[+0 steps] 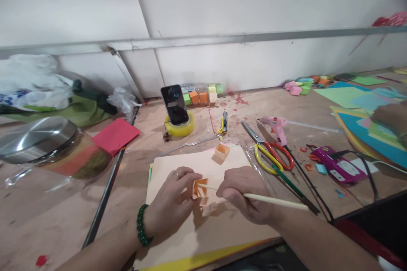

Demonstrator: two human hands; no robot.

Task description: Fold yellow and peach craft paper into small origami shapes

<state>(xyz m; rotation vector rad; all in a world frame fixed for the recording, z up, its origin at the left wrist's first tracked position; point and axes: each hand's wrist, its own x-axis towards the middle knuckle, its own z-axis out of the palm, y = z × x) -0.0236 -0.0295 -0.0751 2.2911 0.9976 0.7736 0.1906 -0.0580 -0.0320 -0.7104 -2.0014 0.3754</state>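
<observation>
My left hand [178, 192] is closed on a small peach paper box [196, 189], whose open side faces right with flaps sticking out below it. In my right hand [243, 194] is a thin pale wooden stick [275, 201], gripped near its middle. The stick's tip reaches inside the box. Both hands are over a stack of peach paper sheets [171, 165], with yellow sheets showing beneath. Another small peach paper box [221, 151] rests at the stack's far edge, open side up. What the left fingertips do behind the held box is hidden.
Right of the paper lie scissors [267, 146], a pink glue gun [277, 129], a green pencil [294, 184] and a purple power strip [338, 165]. A phone [175, 105] leans on a yellow tape roll [179, 127]. A jar [76, 148] lies left; another person's hand [391, 120] is at far right.
</observation>
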